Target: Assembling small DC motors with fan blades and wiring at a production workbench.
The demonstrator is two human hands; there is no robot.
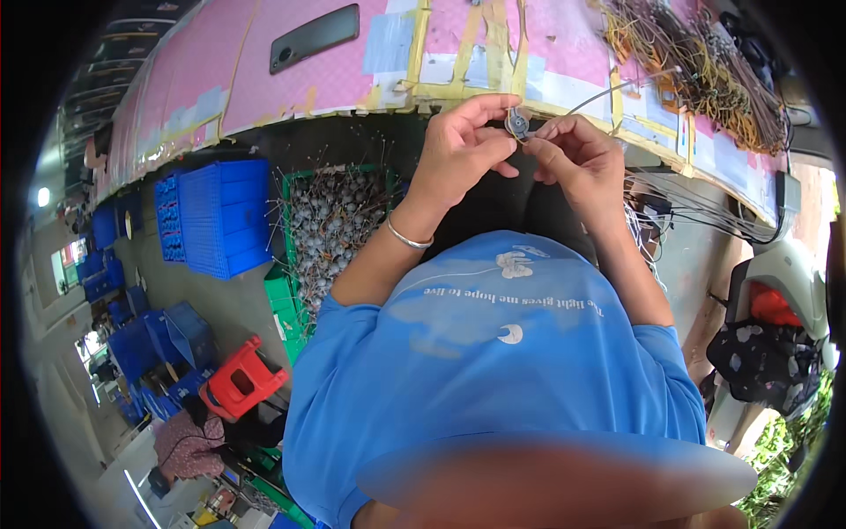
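Note:
At the table's edge, my left hand (469, 145), a metal bangle on its wrist, pinches a small round grey part (517, 125) between thumb and forefinger. The part looks like a little disc-shaped housing; its exact kind is too small to tell. My right hand (577, 159) is closed beside it, thumb and forefinger pressed together at the thin lead by the disc's lower right side. From above the right hand a thin grey cable (608, 91) runs up over the table to a pale tip. The fingertips partly hide where cable and disc meet.
Pink covering with yellow tape tops the table (242, 66), where a dark phone (315, 38) lies. Bundled brown wires (705, 75) heap at its right end. To my left stand a green crate (339, 216) of grey round parts with wires, blue crates (225, 219) and a red stool (242, 379).

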